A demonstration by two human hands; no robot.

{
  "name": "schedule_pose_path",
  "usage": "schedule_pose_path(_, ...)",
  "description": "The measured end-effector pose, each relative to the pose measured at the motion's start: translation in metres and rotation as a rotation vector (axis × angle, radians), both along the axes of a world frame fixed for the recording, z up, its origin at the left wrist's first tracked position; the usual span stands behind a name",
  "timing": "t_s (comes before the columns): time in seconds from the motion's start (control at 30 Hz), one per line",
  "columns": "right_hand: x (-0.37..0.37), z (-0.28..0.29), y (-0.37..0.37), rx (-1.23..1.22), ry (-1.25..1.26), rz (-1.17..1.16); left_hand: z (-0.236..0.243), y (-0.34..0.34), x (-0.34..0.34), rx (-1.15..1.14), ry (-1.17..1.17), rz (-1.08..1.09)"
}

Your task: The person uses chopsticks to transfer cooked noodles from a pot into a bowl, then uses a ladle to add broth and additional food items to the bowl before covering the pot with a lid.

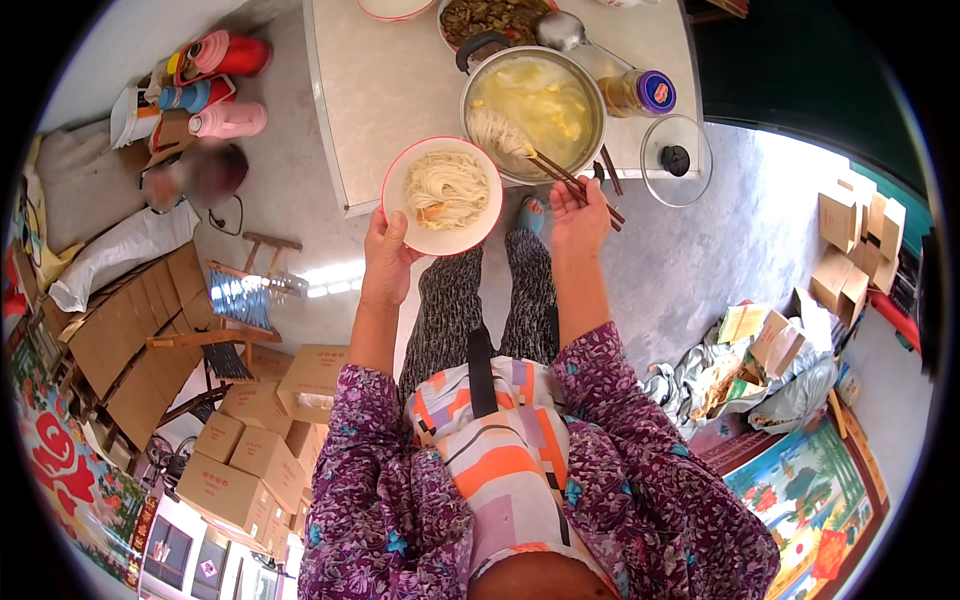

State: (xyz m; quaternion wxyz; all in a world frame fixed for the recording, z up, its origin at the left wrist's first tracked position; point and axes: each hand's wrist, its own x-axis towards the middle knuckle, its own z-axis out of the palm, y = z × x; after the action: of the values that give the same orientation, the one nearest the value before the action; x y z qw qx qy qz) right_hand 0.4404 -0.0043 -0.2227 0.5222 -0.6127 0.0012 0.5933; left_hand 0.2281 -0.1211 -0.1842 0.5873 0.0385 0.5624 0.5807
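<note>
My left hand (388, 258) is closed on the rim of a white bowl (418, 243) with a red edge. Pale noodles (447, 188) lie coiled in the bowl, with a small orange-brown bit among them. Just right of the bowl, a metal pot (466, 100) of yellowish broth (535, 88) stands on the table. My right hand (582, 222) grips brown chopsticks (566, 176), whose tips reach into the pot. At those tips a bundle of noodles (496, 132) lies at the pot's near-left side. Whether the bowl touches the pot, I cannot tell.
Behind the pot are a dish of dark brown food (488, 18) and a ladle (562, 32). To its right stand a purple-lidded jar (640, 93) and a glass lid (690, 185) at the table edge. Thermoses (228, 120), a folding stool (240, 295) and cartons (240, 460) are at left.
</note>
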Motion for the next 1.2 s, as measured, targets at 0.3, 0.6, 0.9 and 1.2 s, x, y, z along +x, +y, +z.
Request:
schedule_pose_path(0.3,0.015,-0.004,-0.001,-0.03,0.2,-0.134,-0.005,0.001,0.0,0.022,-0.029,-0.006)
schedule_pose_path(0.6,0.041,0.018,0.014,0.116,0.225,-0.067,-0.006,0.017,0.003,0.038,-0.061,-0.027)
schedule_pose_path(0.9,0.054,0.12,0.035,0.27,0.316,0.049,-0.002,0.028,0.012,-0.056,-0.032,0.015)
schedule_pose_path(1.2,0.049,0.208,0.022,0.535,0.457,0.252,0.014,0.036,0.019,-0.047,0.014,-0.031)
